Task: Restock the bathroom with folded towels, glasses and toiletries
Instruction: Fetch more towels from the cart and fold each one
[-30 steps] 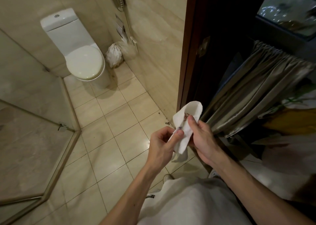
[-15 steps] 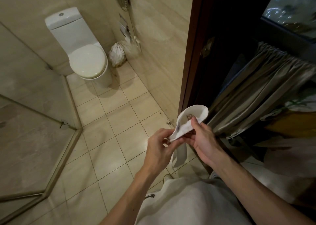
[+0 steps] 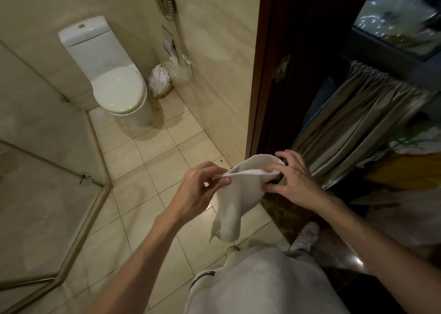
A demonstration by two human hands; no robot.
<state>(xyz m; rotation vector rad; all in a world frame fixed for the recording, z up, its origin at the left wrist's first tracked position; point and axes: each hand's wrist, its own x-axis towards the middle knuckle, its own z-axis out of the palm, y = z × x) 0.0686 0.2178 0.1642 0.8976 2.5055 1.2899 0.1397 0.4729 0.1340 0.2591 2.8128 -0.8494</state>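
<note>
Head view: a small white towel (image 3: 235, 194) is held in the air in front of the person, above the line where the tiled floor (image 3: 152, 161) meets a dark threshold.
Towel: its top edge is stretched between the two hands. The rest hangs down in a loose pouch that narrows toward the bottom. A small tag shows on the top edge, near the left fingers.
Left hand (image 3: 201, 186): pinches the near end of the top edge between thumb and curled fingers.
Right hand (image 3: 294, 179): grips the far end, with spread fingers bent over the fold and the thumb against the cloth below.
Below the hands: a light garment on the person's body and a white shoe (image 3: 306, 237) on the threshold.
Toilet (image 3: 114, 87): white, lid down, standing against the far wall, well apart from the towel.
White bag (image 3: 160, 82): tied and bunched, on the floor just beside the toilet, in the corner.
Glass partition (image 3: 47, 194): to the left, with a metal-edged base running across the floor.
Door frame (image 3: 261, 75): dark wood, upright, just behind the right hand.
Pleated fabric (image 3: 358, 123): beige, hanging at a slant to the right of the frame. Blurred plastic-wrapped goods (image 3: 396, 13) are above it.
</note>
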